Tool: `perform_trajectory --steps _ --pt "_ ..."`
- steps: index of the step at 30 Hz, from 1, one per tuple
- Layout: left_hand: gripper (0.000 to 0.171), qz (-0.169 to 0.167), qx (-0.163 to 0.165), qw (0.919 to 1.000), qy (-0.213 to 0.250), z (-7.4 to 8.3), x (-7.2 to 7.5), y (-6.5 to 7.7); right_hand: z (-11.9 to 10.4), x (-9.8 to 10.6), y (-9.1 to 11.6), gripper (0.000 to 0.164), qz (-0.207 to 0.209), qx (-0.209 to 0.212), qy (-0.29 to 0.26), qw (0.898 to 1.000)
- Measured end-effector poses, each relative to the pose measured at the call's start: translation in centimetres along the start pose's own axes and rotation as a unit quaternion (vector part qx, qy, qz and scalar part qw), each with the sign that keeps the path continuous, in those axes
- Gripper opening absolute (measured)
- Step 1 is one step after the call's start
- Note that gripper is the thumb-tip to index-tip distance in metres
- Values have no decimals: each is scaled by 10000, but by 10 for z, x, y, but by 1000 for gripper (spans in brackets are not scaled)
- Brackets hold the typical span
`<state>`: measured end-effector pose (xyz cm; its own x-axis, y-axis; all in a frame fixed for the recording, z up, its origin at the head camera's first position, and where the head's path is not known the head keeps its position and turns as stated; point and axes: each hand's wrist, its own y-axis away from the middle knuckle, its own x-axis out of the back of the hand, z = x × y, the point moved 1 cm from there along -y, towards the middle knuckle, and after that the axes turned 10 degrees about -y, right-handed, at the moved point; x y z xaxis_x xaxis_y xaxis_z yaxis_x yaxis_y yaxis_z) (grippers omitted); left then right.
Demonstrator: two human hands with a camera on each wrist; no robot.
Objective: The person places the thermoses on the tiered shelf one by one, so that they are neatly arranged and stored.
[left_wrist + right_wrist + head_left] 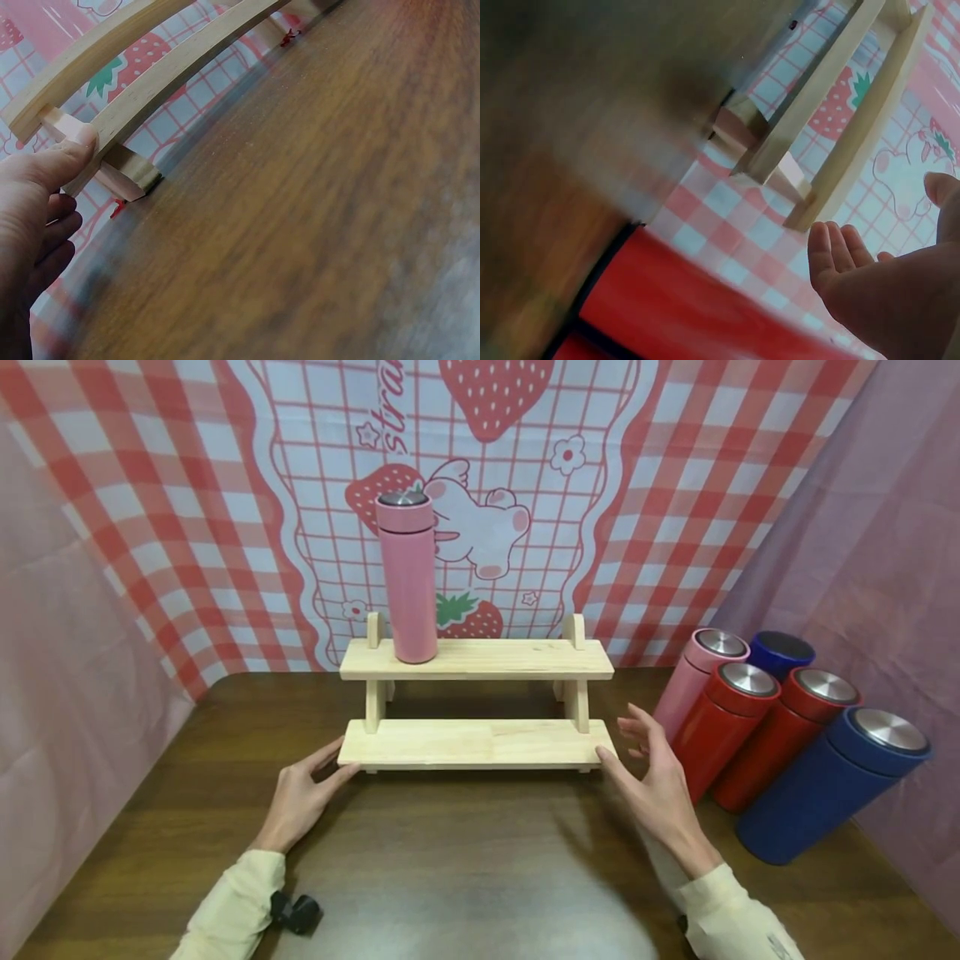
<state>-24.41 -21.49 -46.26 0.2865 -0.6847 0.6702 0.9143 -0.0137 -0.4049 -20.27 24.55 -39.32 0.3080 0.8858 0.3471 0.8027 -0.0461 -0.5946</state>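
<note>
A two-tier wooden shelf stand (480, 743) stands on the brown table. One pink bottle (408, 585) with a silver-topped lid stands upright on the left of its upper board. My left hand (300, 797) grips the left end of the lower board, thumb at the front corner; the left wrist view shows the thumb (71, 154) on the board's end and the other fingers below it. At the stand's right end is my right hand (660, 789), its thumb tip overlapping the board's end. In the right wrist view its fingers (840, 251) are spread and hold nothing.
To the right stand a second pink bottle (701, 681), a dark blue bottle (782, 652), a red bottle (723, 727), another red bottle (787, 739) and a larger blue bottle (832, 785). A strawberry-print cloth (480, 602) hangs behind the stand, with pink cloths at both sides.
</note>
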Motion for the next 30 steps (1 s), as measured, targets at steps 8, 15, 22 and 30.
perform_trajectory --steps 8,15,22,30 --pt "56 -23 18 10000 -21 -1 0 0 -3 17 11 68 277 62 -9 9996" --pt "56 -45 20 10000 21 -1 0 -1 -5 32 20 65 560 14 81 9984" --pt "55 23 -39 10000 -18 0 0 -1 -8 46 27 61 979 -49 224 9949" --pt "56 0 27 10000 -8 0 0 0 -8 57 30 58 1602 -258 222 9865"
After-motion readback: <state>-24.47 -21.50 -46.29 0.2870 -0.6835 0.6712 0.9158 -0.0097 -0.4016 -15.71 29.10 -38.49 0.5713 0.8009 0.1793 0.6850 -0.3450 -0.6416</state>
